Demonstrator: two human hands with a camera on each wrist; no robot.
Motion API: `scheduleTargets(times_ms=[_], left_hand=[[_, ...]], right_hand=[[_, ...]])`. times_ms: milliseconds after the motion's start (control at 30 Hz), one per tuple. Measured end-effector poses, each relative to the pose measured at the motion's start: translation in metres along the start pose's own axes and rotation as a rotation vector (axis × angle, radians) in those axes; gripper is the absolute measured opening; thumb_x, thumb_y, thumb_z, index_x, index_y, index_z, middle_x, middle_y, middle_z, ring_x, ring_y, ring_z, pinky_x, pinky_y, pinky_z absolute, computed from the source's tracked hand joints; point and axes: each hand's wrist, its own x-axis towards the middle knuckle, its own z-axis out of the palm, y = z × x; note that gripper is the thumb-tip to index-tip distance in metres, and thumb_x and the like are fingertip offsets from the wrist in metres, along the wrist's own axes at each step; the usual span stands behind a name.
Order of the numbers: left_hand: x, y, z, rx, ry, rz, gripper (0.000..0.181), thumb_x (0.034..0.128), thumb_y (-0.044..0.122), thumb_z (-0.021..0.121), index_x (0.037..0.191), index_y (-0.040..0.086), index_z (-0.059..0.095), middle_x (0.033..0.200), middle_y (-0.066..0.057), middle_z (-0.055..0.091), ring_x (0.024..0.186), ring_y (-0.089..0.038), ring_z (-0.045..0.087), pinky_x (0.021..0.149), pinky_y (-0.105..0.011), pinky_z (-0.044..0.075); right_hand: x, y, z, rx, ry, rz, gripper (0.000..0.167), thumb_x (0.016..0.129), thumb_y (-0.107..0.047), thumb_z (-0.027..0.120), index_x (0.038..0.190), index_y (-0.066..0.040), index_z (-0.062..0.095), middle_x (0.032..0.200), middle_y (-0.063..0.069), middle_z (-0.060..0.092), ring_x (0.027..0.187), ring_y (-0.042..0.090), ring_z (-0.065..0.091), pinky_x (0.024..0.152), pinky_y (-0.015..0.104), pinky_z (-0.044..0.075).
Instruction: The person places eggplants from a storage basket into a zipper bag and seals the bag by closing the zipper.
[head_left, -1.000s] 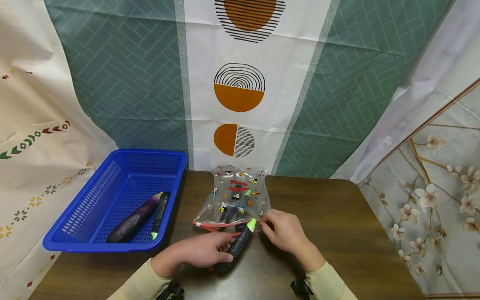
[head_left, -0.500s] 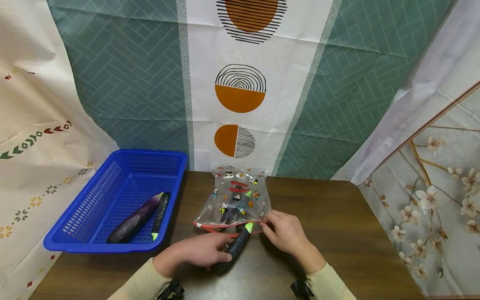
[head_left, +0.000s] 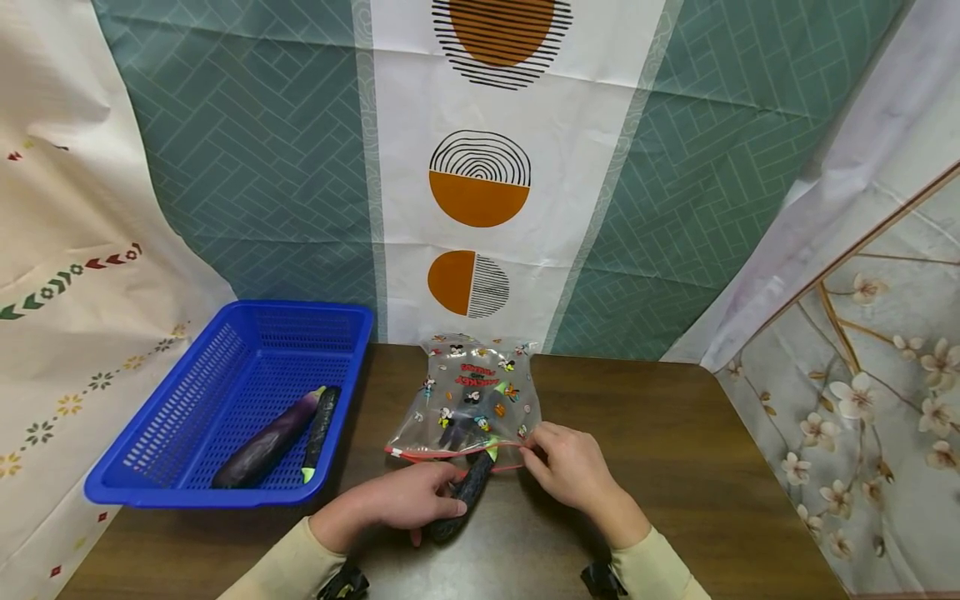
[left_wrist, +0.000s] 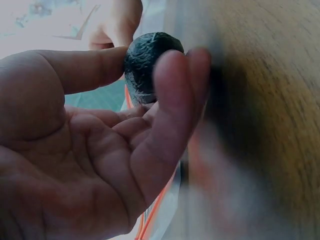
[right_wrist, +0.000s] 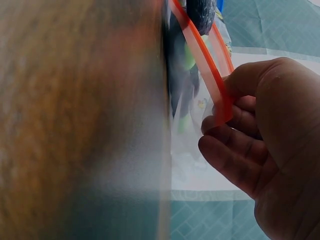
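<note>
Zip bag (head_left: 468,404) lies on the table (head_left: 637,417), its mouth toward the person, and as the biggest thing in play it brings the biggest risk: its limp film could slide or crumple under a push, since only 1 corner looks held. At least 1 dark vegetable (right_wrist: 176,75) is inside already and might block the way in. The cucumber (head_left: 477,478), dark and bumpy, is mostly outside; only its green tip (head_left: 492,451) sits at the mouth, between 2 red strips (right_wrist: 202,47), and a badly aimed shove could snag it on either strip. The left hand (head_left: 411,498) pinches its body between thumb and fingers, so a slanted push might twist it loose. The right hand (head_left: 573,468) pinches the red edge at the bag's right corner; should that slip, the gap would probably sag. Smallest is the white slider (head_left: 395,451), where a knock might start to close the opening.
</note>
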Motion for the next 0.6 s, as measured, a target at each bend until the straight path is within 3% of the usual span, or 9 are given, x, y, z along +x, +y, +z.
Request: scheduleTargets(times_ms=[200, 433, 600], left_hand=[[0.0022, -0.0012, 0.0038, -0.124, 0.000, -0.049, 0.049, 0.1101, 0.018, 0.068, 0.150, -0.004, 0.052, 0.091, -0.015, 0.073, 0.064, -0.039, 0.078, 0.038, -0.033, 0.053], [0.0051, -0.0014, 0.0068, -0.169, 0.018, -0.050, 0.021, 0.1098, 0.021, 0.066, 0.120, 0.003, 0.064, 0.074, -0.021, 0.068, 0.052, -0.024, 0.072, 0.035, -0.028, 0.049], [0.0062, -0.0011, 0.0094, -0.151, 0.032, -0.053, 0.021, 0.1086, 0.025, 0.067, 0.103, 0.005, 0.064, 0.068, -0.021, 0.067, 0.045, -0.016, 0.066, 0.034, -0.026, 0.048]], right_hand=[[0.0002, 0.0002, 0.0003, -0.014, -0.004, 0.003, 0.025, 0.087, -0.017, 0.093, 0.085, -0.022, 0.068, 0.077, -0.011, 0.061, 0.061, 0.007, 0.053, 0.051, 0.028, 0.042], [0.0009, -0.0001, 0.0007, -0.014, -0.007, -0.001, 0.025, 0.087, -0.018, 0.093, 0.085, -0.021, 0.068, 0.077, -0.010, 0.061, 0.062, 0.006, 0.054, 0.051, 0.027, 0.042], [0.0010, -0.0004, 0.0001, -0.010, 0.000, -0.006, 0.026, 0.087, -0.017, 0.093, 0.084, -0.021, 0.068, 0.076, -0.010, 0.061, 0.061, 0.006, 0.054, 0.050, 0.026, 0.041]])
